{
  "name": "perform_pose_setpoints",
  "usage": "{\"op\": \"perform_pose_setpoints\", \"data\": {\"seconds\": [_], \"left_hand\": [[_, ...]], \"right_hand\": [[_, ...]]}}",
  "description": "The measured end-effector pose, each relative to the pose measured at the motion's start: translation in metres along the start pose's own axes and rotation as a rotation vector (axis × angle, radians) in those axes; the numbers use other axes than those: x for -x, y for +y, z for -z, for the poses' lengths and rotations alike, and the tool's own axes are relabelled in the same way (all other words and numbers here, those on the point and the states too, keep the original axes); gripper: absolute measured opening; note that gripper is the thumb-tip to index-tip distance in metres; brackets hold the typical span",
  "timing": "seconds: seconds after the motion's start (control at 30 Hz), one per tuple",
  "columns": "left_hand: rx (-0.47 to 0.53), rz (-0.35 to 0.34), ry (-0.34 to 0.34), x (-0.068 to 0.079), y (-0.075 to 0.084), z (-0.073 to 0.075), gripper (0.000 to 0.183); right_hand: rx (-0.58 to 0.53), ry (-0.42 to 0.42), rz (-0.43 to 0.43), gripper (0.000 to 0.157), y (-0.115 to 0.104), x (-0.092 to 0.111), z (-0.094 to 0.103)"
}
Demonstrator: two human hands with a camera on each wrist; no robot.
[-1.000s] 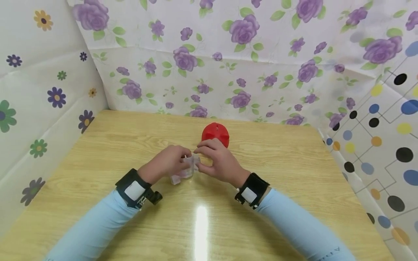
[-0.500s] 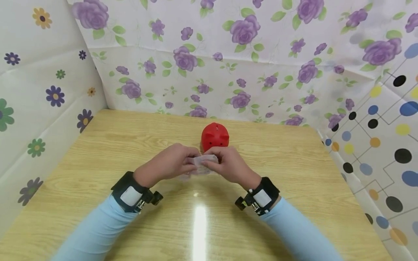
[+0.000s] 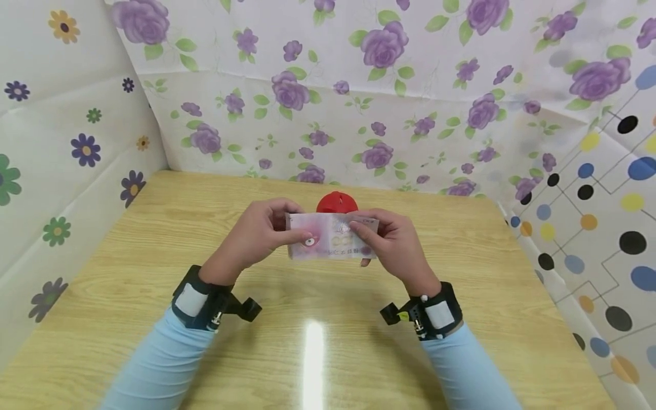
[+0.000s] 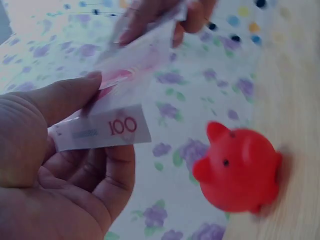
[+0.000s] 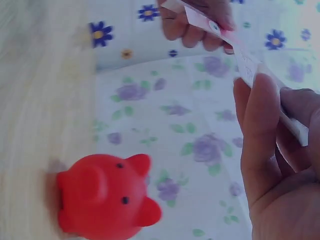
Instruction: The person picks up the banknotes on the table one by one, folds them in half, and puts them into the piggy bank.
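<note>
Together, left hand [image 3: 256,232] and right hand [image 3: 404,244], a round red piggy bank [image 3: 335,202] beyond them, pinch opposite ends of a pink-and-white paper banknote [image 3: 333,233]; even tension should flatten it.

Banknote [image 3: 330,236] is spanning the gap between left hand [image 3: 252,236], at one end, and right hand [image 3: 398,245], at the other. Piggy bank [image 3: 336,201] is standing on the table [image 3: 340,353] behind the banknote, partly hidden in head view. Back cloth [image 3: 328,114] is hanging beyond the table; left cloth [image 3: 51,188] and right cloth [image 3: 610,228] are flanking it.
</note>
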State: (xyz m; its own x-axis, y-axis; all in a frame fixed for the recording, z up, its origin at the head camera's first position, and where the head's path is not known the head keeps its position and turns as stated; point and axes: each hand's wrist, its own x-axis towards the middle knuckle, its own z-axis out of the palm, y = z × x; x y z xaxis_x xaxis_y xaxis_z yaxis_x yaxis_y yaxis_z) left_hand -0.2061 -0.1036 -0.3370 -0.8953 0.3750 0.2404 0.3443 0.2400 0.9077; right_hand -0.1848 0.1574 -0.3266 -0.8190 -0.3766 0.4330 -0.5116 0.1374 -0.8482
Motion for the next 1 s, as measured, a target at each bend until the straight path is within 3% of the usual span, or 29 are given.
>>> {"op": "perform_pose_setpoints", "data": {"seconds": [0.13,0.23,0.37,0.63,0.83,1.0], "left_hand": [[0.175,0.048,0.000,0.001,0.008,0.003,0.031],[0.208,0.069,0.026,0.004,0.013,0.004,0.029],[0.138,0.050,0.069,0.007,0.022,0.001,0.022],[0.046,-0.080,0.025,0.020,0.058,0.003,0.005],[-0.048,-0.071,0.126,0.025,0.072,0.005,0.011],[-0.040,-0.063,0.142,0.027,0.073,0.005,0.014]], "right_hand": [[-0.037,0.022,0.017,0.014,-0.009,0.001,0.008],[-0.074,0.049,0.021,0.008,-0.014,0.002,0.012],[-0.115,0.088,-0.010,0.009,-0.015,0.005,0.018],[-0.129,0.124,-0.099,0.018,-0.012,0.012,0.031],[-0.032,0.145,-0.131,0.016,-0.015,0.013,0.033],[-0.040,0.131,-0.142,0.016,-0.017,0.015,0.036]]}}
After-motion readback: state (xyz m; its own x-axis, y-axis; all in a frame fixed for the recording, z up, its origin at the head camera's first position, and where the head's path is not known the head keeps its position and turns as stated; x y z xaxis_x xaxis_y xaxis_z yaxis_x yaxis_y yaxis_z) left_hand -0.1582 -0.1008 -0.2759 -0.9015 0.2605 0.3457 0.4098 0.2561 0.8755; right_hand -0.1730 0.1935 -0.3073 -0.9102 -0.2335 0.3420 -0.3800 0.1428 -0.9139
